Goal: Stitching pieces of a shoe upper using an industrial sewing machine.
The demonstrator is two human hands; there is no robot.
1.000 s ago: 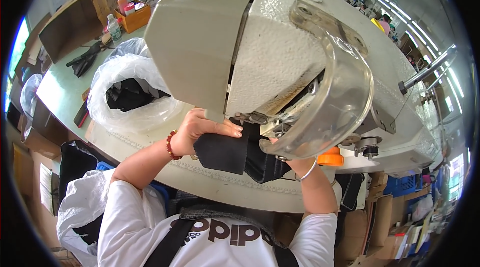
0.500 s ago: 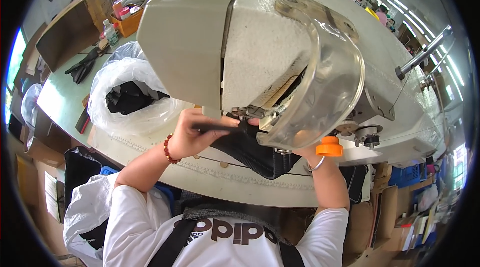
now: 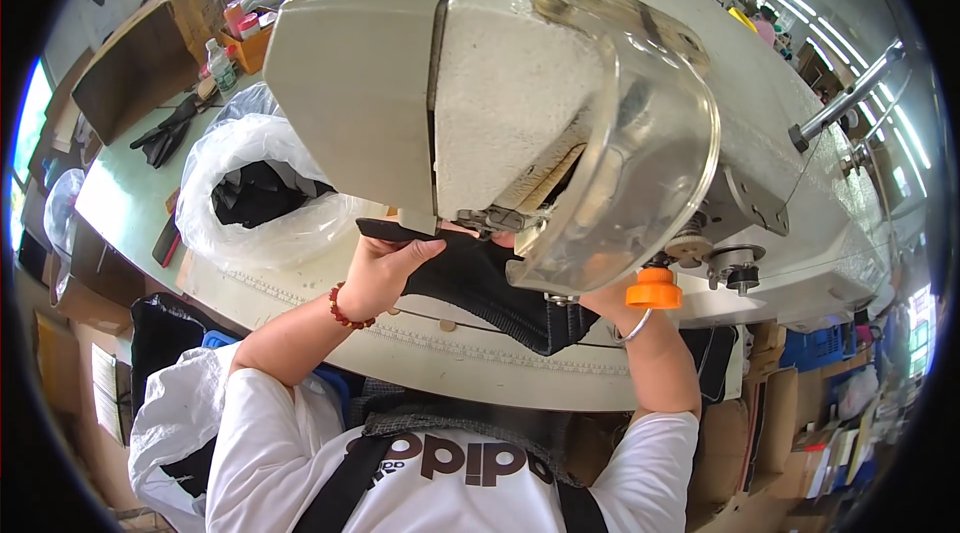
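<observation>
Black fabric (image 3: 490, 288) with a ribbed lower edge lies under the head of the white sewing machine (image 3: 530, 83). My left hand (image 3: 385, 273) is closed at the left of the fabric, its thumb pressed along a flat black strip (image 3: 395, 230) that sticks out leftward. Whether this strip is part of the fabric I cannot tell. My right hand (image 3: 603, 295) is at the fabric's right side, partly behind the clear plastic guard (image 3: 650, 153); its fingers are mostly hidden. The machine's needle area (image 3: 490, 221) sits just above the fabric, between my hands.
An open plastic bag (image 3: 215, 233) of dark cloth pieces stands left on the table. Beyond it lie black gloves (image 3: 165, 131), a clear bottle (image 3: 220, 65) and an orange box (image 3: 255, 48). An orange knob (image 3: 654, 289) hangs by my right wrist. Cardboard boxes (image 3: 770, 433) stand at the right.
My left hand has moved slightly left and down, turning the black strip from between its fingers to flat above the thumb. My right hand stays nearly in place. The view has shifted a little.
</observation>
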